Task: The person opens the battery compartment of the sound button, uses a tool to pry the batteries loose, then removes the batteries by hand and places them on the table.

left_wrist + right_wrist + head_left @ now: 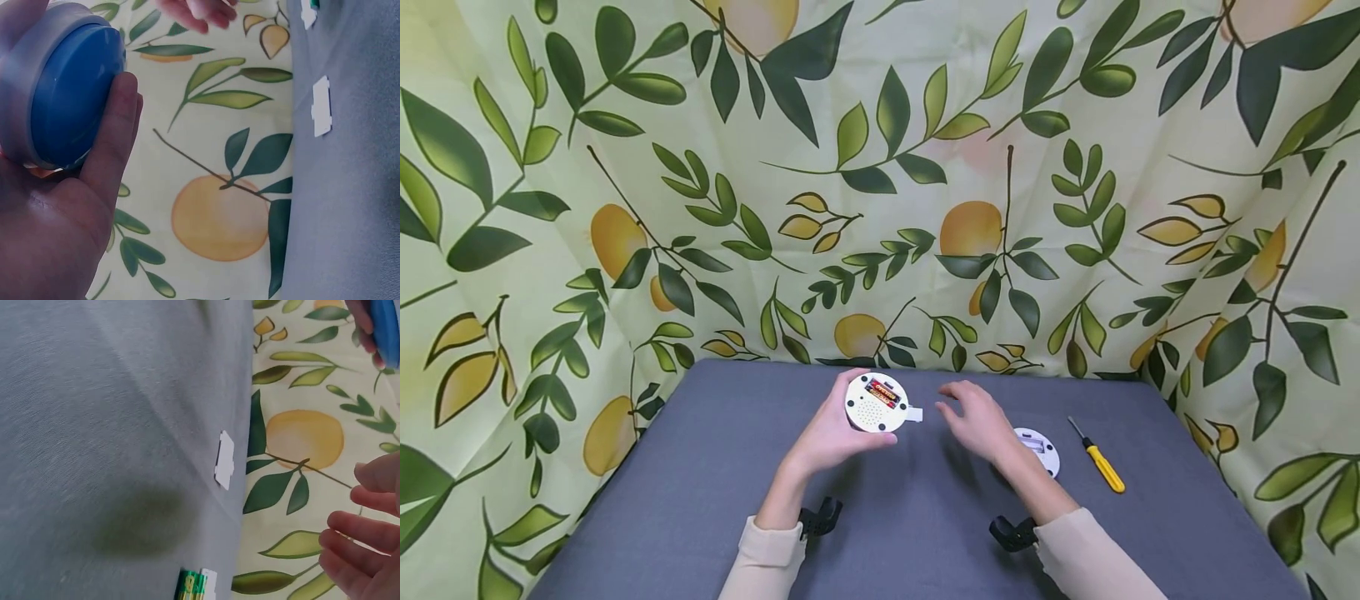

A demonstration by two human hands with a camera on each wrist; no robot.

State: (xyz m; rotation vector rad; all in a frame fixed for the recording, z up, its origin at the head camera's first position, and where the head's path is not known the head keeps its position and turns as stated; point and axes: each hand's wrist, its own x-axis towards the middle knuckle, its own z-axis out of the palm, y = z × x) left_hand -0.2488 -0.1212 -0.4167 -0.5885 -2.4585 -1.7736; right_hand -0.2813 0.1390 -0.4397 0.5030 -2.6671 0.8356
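Note:
My left hand (pixel 826 429) grips a round white push button (pixel 871 412) above the table. Its underside faces the head camera, with speaker holes and an uncovered compartment holding red-and-black batteries (pixel 882 393). The left wrist view shows its blue dome (pixel 78 94) between thumb and fingers. Just to the right, my right hand (pixel 977 417) hovers with loosely bent fingers and holds nothing. A white battery cover (pixel 224 460) lies on the table between the hands. Green batteries (pixel 190 585) lie beside another white piece (pixel 209 582), hidden in the head view by my right hand.
A second round white push button (pixel 1039 450) lies underside up on the grey table (pixel 700 500), partly covered by my right forearm. Farther right lies a screwdriver (pixel 1103 468) with a yellow handle. A leaf-and-fruit patterned cloth (pixel 880 250) hangs behind the table.

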